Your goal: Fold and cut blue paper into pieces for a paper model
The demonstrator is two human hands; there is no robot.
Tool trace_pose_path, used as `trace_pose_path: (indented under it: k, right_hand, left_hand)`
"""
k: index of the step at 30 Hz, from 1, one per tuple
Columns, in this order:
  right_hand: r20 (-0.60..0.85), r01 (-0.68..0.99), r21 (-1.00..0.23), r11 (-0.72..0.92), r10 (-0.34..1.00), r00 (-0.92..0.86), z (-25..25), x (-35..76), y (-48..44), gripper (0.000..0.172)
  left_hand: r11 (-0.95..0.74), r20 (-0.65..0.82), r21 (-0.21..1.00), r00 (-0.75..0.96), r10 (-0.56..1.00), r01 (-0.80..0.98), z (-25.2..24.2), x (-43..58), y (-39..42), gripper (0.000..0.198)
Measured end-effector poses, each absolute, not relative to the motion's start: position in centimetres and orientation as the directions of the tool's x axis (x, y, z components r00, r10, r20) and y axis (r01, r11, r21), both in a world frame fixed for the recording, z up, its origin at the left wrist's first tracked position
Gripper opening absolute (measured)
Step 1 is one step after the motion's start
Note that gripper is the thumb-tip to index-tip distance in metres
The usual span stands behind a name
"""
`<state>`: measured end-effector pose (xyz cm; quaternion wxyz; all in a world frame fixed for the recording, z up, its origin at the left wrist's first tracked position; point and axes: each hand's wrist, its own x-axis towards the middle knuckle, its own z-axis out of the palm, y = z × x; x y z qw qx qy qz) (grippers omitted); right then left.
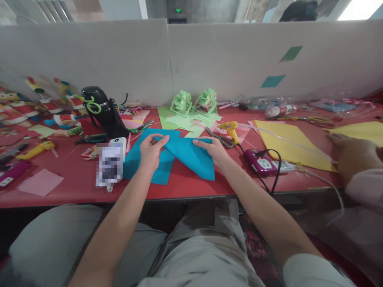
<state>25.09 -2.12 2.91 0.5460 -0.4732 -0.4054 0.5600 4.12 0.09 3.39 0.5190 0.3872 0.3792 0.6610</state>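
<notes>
Finding: my left hand (151, 153) has its grip pinched on the blue sheet (193, 153) at its upper left; my right hand (214, 150) grips the upper right edge. The sheet is bent between both hands, partly in front of other blue paper (160, 175) on the red table (185, 191); whether they touch, I cannot tell. Step in hand, in my judgement: folding. The next move would call for aligned edges before any creasing.
</notes>
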Motion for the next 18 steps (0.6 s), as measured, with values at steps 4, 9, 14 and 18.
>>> trace_pose_path:
  k: [4,9,14,18]
  right_hand:
    - [-0.084,-0.21,-0.975,-0.07,0.995,0.06,3.1,25.0,-2.3,0.036]
    - [-0.092,-0.17,-0.982,-0.079,0.993,0.069,3.1,25.2,-2.3,0.036]
    - [-0.059,-0.162,-0.986,-0.045,0.994,0.087,3.1,25.3,-2.3,0.035]
    - [-0.041,-0.159,-0.987,-0.026,0.995,0.093,3.0,25.4,-2.3,0.037]
  left_hand:
    - [-0.174,0.119,0.904,-0.161,0.98,-0.39,3.4,4.1,0.1,0.039]
    - [-0.164,0.111,0.905,-0.155,0.982,-0.392,3.5,4.0,0.1,0.042]
    - [-0.162,0.139,0.905,-0.088,0.986,-0.394,3.2,3.5,0.3,0.039]
    - [-0.159,0.165,0.904,-0.021,0.986,-0.397,3.1,2.8,0.5,0.035]
